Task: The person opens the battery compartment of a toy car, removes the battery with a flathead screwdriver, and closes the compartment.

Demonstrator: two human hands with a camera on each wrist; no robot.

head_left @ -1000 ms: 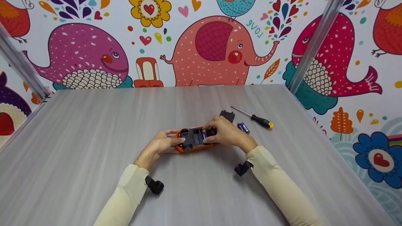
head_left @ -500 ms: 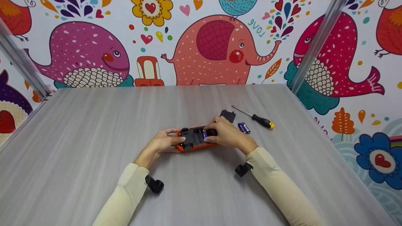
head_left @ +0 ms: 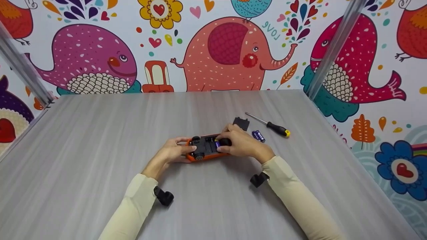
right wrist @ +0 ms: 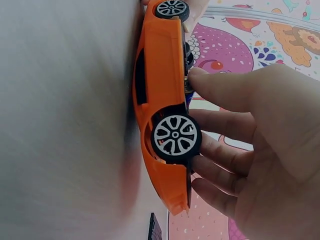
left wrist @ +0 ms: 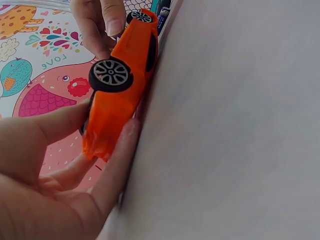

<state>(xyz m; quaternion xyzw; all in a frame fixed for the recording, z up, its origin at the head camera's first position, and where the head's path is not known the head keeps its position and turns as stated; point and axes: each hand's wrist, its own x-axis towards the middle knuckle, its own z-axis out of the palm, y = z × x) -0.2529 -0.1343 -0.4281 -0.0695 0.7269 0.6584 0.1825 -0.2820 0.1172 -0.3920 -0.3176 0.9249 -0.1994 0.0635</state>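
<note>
An orange toy car lies upside down on the table, its dark underside up and a battery compartment open in it. My left hand grips one end of the car, thumb on the underside and fingers around the body. At the compartment, my right hand pinches a purple battery between thumb and fingers; those fingers cover part of it. In the right wrist view, the thumb reaches the edge of the underside, while the other fingers lie beside the near wheel.
Two more purple batteries lie just right of my right hand. Behind it is a dark compartment cover. A screwdriver with a black and yellow handle lies farther right. A patterned wall closes off the table's back.
Both hands and the car stay in nearly the same place. The right fingers shift slightly over the battery, and a little less of it shows than a second ago.
</note>
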